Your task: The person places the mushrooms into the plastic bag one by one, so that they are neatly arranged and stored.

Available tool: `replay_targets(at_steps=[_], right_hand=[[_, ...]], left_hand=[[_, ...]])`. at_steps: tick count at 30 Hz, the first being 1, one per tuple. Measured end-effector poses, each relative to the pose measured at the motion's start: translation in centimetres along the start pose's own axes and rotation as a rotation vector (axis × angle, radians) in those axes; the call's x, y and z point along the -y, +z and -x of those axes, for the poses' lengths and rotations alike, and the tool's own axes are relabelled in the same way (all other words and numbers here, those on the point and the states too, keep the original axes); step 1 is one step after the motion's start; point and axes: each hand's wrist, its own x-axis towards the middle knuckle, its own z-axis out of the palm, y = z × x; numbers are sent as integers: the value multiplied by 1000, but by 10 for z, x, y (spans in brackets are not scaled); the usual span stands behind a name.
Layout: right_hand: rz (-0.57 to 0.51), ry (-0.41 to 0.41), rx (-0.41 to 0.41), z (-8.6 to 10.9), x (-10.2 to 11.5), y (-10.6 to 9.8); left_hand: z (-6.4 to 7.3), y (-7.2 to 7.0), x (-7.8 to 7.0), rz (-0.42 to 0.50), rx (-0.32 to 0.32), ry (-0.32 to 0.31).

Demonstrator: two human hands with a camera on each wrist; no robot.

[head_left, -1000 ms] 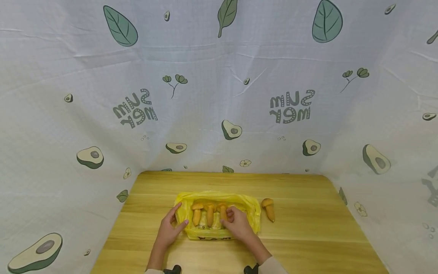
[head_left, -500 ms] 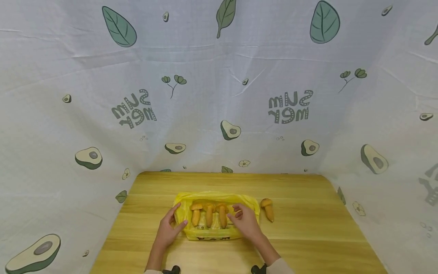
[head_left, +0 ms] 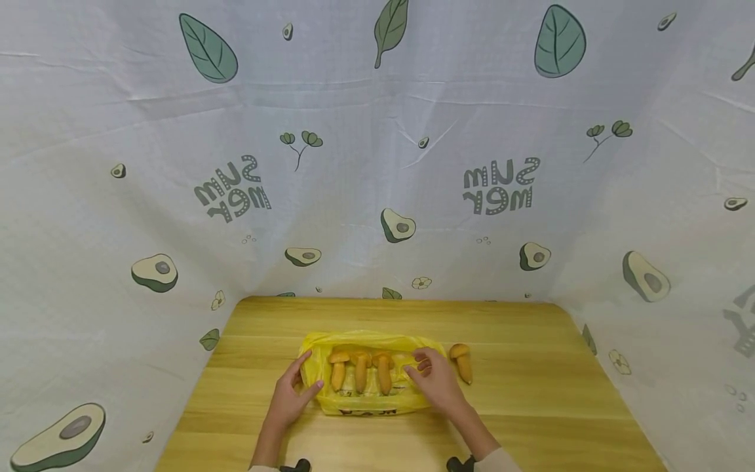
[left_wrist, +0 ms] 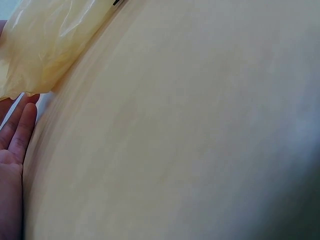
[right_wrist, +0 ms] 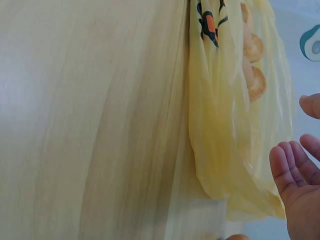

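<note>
A yellow plastic bag (head_left: 407, 401) lies opened out on the table, with three orange-brown mushrooms (head_left: 362, 375) side by side inside it, caps toward the back. My left hand (head_left: 290, 396) spreads around the bag's left end, thumb and fingertips at its rim. Seen from the left wrist, its fingers (left_wrist: 22, 132) stretch out straight against the bag. At the right end, my right hand (head_left: 439, 383) hovers over the bag's edge with loosely bent fingers and nothing between them. Just beyond it, one more mushroom (head_left: 462, 364) lies on the table.
The wooden table (head_left: 531, 406) extends past the bag on all sides. White cloth (head_left: 354, 183) printed with avocados and leaves hangs behind it and along both sides.
My right hand has let go of the third mushroom, which now lies in the bag, and has drawn back to the right. The left hand stays at the bag's left end.
</note>
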Motion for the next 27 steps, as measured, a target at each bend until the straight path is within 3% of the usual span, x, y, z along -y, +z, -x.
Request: replay_targets(at_steps=[2,10,27], right_hand=[[14,-19,-18,0,0,-4],[36,-21,-65,1,-8,-19],[61,19,-96,4,-25,-51]], left_hand=[[-2,0,11,-5,11,-7],[-1,0,9,-13,-4,34],[-1,0,9,-2,4,16]])
